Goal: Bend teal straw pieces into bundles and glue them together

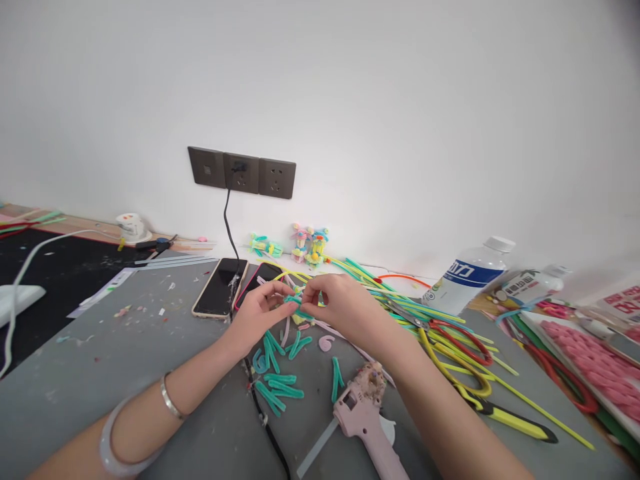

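Where the grey table (165, 350) meets the white wall (400, 113), small fuzzy figures (310, 247) sit along its back edge, and a dark socket panel (242, 173) is fixed above them. From it a black cord (230, 227) drops and runs across the table toward the near edge, passing beneath my left arm. Two phones lie toward the back edge, the gold-rimmed phone (220, 288) in plain sight and the other partly behind my left hand (263, 310). A clear bottle (467, 277) with a blue label stands near the back right corner. From behind my right hand (340, 300), long fuzzy stems (447, 319) fan toward the right edge, with scissors (465, 341) and a yellow knife (520, 423) among them. Nearer me lie folded green pieces (284, 385), a lilac spiral (327, 343) and, close to my right forearm, a pink glue gun (367, 417).

What I'm working on, a little green fuzzy piece (295, 299), is directly between my two hands, above the middle of the table and partly covered by my fingertips. My left thumb and forefinger pinch it from one side, the other fingers loosely bent. My right thumb and forefinger close on its other side, with the remaining fingers curled in and mostly hidden.
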`<action>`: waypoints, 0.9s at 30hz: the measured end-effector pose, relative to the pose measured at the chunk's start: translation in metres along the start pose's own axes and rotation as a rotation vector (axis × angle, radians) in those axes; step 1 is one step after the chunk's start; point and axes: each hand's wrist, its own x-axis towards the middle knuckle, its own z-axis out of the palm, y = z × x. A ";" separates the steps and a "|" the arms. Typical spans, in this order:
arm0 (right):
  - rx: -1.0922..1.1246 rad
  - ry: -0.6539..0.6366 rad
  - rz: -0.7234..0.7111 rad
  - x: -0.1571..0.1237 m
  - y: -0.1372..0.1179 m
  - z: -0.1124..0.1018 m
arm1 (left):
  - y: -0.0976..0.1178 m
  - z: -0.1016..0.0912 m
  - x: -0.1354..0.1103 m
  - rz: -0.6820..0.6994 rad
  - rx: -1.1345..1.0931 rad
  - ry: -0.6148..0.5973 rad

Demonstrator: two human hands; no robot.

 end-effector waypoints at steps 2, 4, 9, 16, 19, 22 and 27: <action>0.099 0.016 -0.036 0.002 0.004 -0.002 | 0.001 0.000 0.000 0.019 -0.006 0.007; 0.190 0.045 -0.054 0.004 0.010 -0.006 | 0.001 0.001 0.000 0.043 -0.026 0.006; 0.291 -0.020 -0.035 0.006 0.021 -0.013 | 0.001 0.001 0.000 0.103 -0.063 0.009; 0.301 -0.165 -0.028 0.006 0.025 -0.009 | 0.002 0.001 -0.001 0.148 -0.056 0.033; 0.283 -0.143 -0.041 0.006 0.023 -0.009 | 0.003 0.000 -0.001 0.148 -0.051 0.044; 0.261 -0.125 -0.053 0.005 0.020 -0.010 | 0.003 0.000 -0.001 0.118 -0.034 0.051; 0.280 -0.135 -0.053 0.004 0.018 -0.011 | 0.005 0.000 -0.001 0.044 -0.016 0.013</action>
